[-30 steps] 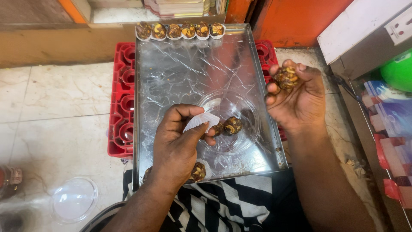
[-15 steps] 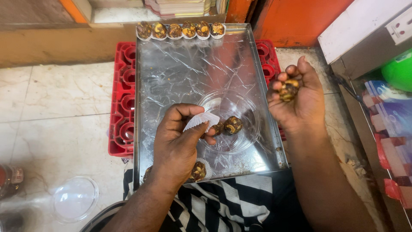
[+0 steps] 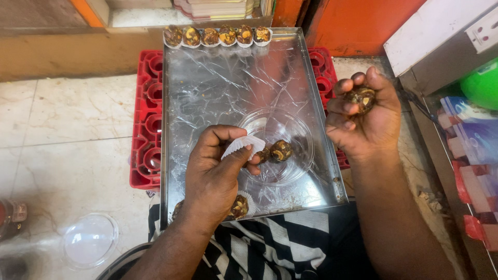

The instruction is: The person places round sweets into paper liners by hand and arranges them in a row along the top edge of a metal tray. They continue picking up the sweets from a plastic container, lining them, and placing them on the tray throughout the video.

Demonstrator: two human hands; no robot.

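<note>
Near edge, 6 o'clock: black-and-white striped cloth (image 3: pixel 259 249) on the person's lap, under the front rim of one steel tray (image 3: pixel 218 78). On that front rim, one brown nut-studded sweet ball in a white paper cup (image 3: pixel 240 206), touching the left wrist; a second one (image 3: pixel 178 209) at 7 o'clock, half hidden by the forearm.

Left hand (image 3: pixel 215 173) over the tray's near half, fingers (image 3: pixel 244 158) pinching one empty white pleated paper cup (image 3: pixel 244 145), thumb and forefinger closed on it. Just at 3 o'clock of that hand: one clear round plastic container (image 3: pixel 295 155) lying on the tray, with two sweet balls inside, the clearer one (image 3: pixel 281 150) beside a second (image 3: pixel 264 154) partly behind the fingers.

Right hand (image 3: pixel 363 122) at 3 o'clock, off the tray's right rim, fingers curled tight around one sweet ball (image 3: pixel 361 97), palm up.

Far rim, 12 o'clock: one row of six sweets in paper cups (image 3: pixel 218 36), side by side, touching. Tray lined with crinkled clear film, a few crumbs on it.

Tray rests on one red plastic crate (image 3: pixel 148 124), sockets showing left and right. Floor (image 3: pixel 67 124): pale marble tiles. At 8 o'clock on the floor, one clear round lid (image 3: pixel 89 239). At 1 o'clock an orange wall panel (image 3: pixel 363 26); at 3 o'clock a grey box (image 3: pixel 441 46), a green round thing (image 3: pixel 482 85) and coloured packets (image 3: pixel 472 150). Stacked books (image 3: pixel 218 8) at 12 o'clock.
</note>
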